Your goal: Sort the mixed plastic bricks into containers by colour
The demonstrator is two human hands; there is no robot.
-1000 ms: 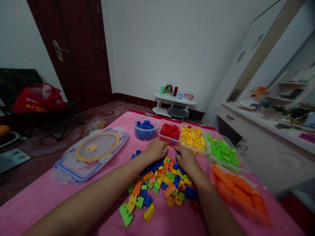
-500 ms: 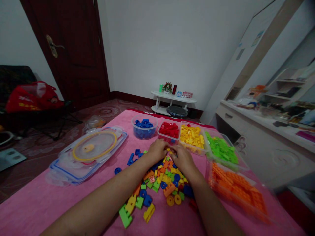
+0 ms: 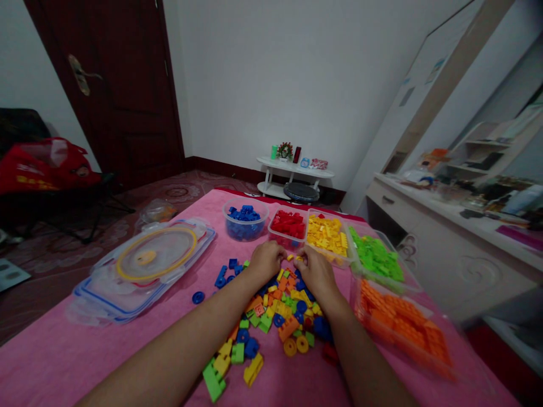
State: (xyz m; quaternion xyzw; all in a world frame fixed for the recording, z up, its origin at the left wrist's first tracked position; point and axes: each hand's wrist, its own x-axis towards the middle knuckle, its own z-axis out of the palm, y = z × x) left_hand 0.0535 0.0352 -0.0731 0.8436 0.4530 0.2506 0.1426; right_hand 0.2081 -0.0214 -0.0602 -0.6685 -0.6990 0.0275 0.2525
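Mid-frame, the left hand (image 3: pixel 266 261) and right hand (image 3: pixel 317 272) face each other, slightly apart with fingers curled; whether either grips anything, I cannot tell. A small yellow brick (image 3: pixel 291 258) lies between their fingertips, its long axis too small to read. The mixed brick pile (image 3: pixel 285 308) spreads just below, trailing lower left. The pink-covered desk (image 3: pixel 63 362) fills the lower frame; a dark door (image 3: pixel 110 73) stands upper left.
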